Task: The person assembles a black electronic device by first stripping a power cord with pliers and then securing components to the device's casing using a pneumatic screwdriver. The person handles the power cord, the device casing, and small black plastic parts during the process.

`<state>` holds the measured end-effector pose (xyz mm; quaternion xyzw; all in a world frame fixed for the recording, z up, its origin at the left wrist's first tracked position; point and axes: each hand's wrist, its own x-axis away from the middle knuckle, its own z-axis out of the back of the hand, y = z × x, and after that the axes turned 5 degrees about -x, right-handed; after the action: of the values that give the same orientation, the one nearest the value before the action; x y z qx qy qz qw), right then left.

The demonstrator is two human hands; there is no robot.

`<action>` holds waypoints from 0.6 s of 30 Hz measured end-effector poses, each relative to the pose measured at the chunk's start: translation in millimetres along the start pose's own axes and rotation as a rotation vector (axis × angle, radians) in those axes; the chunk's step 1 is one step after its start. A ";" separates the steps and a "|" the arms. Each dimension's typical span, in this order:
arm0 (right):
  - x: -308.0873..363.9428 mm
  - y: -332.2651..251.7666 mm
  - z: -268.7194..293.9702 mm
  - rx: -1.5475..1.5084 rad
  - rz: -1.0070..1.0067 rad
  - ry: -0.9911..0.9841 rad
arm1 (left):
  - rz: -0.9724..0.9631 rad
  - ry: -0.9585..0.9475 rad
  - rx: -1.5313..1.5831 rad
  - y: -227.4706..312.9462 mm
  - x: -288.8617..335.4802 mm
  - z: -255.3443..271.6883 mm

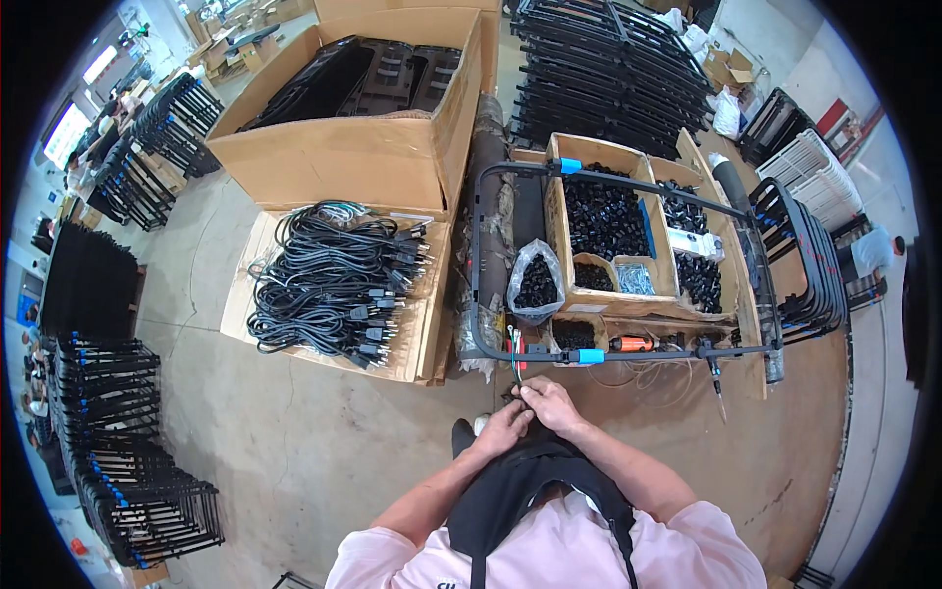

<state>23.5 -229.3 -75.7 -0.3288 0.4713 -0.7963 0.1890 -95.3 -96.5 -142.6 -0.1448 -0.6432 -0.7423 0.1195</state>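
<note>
In front of my body, my left hand and my right hand come together, fingers closed around a dark cord. Its thin white, green and dark wires stick up past my fingertips toward the frame's near bar. The gripped part is mostly hidden by my fingers. Just beyond my hands lies a black rectangular tube frame with blue clips, spanning the workbench. To the left, a pile of black power cords with plugs lies on cardboard.
A wooden divided bin holds black plastic parts and screws. Beside it sit a clear bag of black parts, an orange-handled tool and a hanging screwdriver. A large carton stands behind the cords. Stacked frames line the left.
</note>
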 end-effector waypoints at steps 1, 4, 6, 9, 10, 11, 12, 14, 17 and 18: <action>1.2 -8.5 4.4 0.136 0.035 0.011 | 0.011 -0.014 0.006 -0.4 -0.1 2.5; -0.3 -63.3 24.6 0.390 0.154 0.045 | -0.080 0.082 0.033 -14.9 7.3 5.0; -11.8 -97.7 47.1 0.411 0.210 0.105 | -0.021 0.075 0.074 -14.7 12.0 8.5; -53.6 -92.5 70.2 0.573 0.192 0.128 | 0.049 0.122 0.100 4.1 18.3 13.3; -75.8 -90.8 73.2 0.600 0.015 -0.016 | 0.056 0.161 0.106 -1.9 16.9 11.8; -95.1 -86.2 72.5 0.584 -0.046 -0.112 | 0.067 0.203 0.114 -7.4 16.0 11.2; -111.2 -79.7 71.2 0.569 -0.112 -0.206 | 0.053 0.246 0.114 -11.1 15.0 10.3; -133.2 -62.3 65.9 0.415 -0.158 -0.354 | 0.029 0.336 0.108 -14.2 14.9 10.6; -145.5 -49.8 62.8 0.172 -0.081 -0.368 | 0.156 0.362 0.203 1.7 21.9 14.2; -141.5 -56.7 64.2 0.133 -0.206 -0.345 | 0.189 0.327 0.264 9.4 26.2 15.7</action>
<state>169.9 -155.6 -53.2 -0.4936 0.3424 -0.7725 0.2060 -115.3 -82.1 -122.3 -0.0655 -0.6905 -0.6507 0.3091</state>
